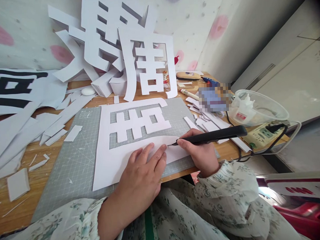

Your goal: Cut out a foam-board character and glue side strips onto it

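A white foam board (pixel 109 167) with a character partly cut out lies on a grey cutting mat (pixel 64 176). My left hand (pixel 143 169) rests flat on the board's lower part, fingers spread slightly and pointing up and right. In my right hand (pixel 200 152) is a black pen-like knife (pixel 218 134), held in a pinch, its tip touching the board just right of my left fingertips. Behind the board a white cut-out character (pixel 128 68) stands upright, leaning among other white cut-outs (pixel 90 35).
White scraps (pixel 16 132) cover the left side, beside a black-printed sheet (pixel 25 88). More scraps (pixel 210 126) lie right, near a clear bowl (pixel 273 109) with a glue bottle (pixel 245 108), a power strip (pixel 262 135) and a blue glue gun (pixel 211 81).
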A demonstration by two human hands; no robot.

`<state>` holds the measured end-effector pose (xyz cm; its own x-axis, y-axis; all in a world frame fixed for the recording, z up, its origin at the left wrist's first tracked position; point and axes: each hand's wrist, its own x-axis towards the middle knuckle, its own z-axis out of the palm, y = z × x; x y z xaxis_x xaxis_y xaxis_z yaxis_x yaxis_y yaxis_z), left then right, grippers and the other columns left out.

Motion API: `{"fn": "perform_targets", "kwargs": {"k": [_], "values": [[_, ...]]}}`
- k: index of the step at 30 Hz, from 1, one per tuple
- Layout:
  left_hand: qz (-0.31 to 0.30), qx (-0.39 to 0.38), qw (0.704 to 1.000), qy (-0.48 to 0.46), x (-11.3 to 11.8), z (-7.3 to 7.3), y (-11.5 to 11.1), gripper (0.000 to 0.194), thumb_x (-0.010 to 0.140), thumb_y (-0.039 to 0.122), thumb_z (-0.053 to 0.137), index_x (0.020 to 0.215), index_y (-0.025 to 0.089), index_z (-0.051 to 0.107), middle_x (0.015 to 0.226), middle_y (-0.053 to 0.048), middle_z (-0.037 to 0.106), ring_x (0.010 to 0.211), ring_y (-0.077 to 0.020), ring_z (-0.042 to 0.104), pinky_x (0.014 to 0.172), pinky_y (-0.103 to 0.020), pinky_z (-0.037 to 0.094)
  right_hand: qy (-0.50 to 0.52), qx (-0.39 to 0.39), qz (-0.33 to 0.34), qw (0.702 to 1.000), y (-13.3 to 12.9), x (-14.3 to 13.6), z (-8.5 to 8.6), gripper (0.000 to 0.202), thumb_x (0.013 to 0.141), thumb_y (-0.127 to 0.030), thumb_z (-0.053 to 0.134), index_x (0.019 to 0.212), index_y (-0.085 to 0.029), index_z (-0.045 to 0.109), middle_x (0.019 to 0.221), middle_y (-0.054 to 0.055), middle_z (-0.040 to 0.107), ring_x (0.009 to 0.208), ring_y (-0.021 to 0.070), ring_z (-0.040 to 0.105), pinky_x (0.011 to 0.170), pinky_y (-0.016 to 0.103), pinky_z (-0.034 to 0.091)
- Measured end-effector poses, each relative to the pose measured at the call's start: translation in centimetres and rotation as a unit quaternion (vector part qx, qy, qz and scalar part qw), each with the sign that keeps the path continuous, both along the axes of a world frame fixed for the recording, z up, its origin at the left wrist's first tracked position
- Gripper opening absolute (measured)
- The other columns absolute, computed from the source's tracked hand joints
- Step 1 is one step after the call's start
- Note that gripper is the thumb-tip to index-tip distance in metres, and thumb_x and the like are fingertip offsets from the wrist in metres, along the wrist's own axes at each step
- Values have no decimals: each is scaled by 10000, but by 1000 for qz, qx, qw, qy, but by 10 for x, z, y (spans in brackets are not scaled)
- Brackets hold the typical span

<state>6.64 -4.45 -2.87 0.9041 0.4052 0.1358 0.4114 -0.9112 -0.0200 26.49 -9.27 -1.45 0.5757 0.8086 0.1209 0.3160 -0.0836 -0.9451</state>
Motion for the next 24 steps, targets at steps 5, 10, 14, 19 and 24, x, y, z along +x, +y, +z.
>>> {"fn": "perform_targets", "kwargs": {"k": [5,10,14,19,24], "values": [[-2,-5,1000,0,0,1,1,554,830,288,615,1371,187,553,1599,-2,411,1379,-344,425,1048,-526,382,-4,2,-6,1000,-1,2,0,191,658,-364,730,579,-227,623,552,-21,606,587,160,529,558,280,437],[1,-11,1000,0,0,1,1,557,832,294,616,1376,197,549,1604,0,401,1389,-345,415,1048,-527,383,-8,5,-12,1000,-2,4,-1,203,663,-369,726,570,-228,614,545,-23,595,585,159,521,557,281,434],[4,-15,1000,3,0,1,1,571,823,293,634,1378,199,545,1597,4,416,1386,-341,417,1042,-531,391,-10,6,-19,1000,-4,5,-3,208,666,-373,726,571,-222,619,542,-24,580,584,155,504,550,279,418],[5,-17,1000,-3,-1,0,1,554,833,285,625,1374,199,546,1600,10,412,1390,-334,412,1042,-526,391,-15,8,-21,1000,-5,7,-3,199,665,-358,719,564,-222,614,538,-25,573,580,152,497,549,278,412],[7,-18,1000,-7,0,0,1,545,826,262,619,1364,202,558,1592,0,424,1388,-331,421,1044,-513,390,-23,7,-20,1000,-7,10,-5,200,672,-362,723,573,-219,624,542,-22,586,575,153,506,544,280,407]]}}
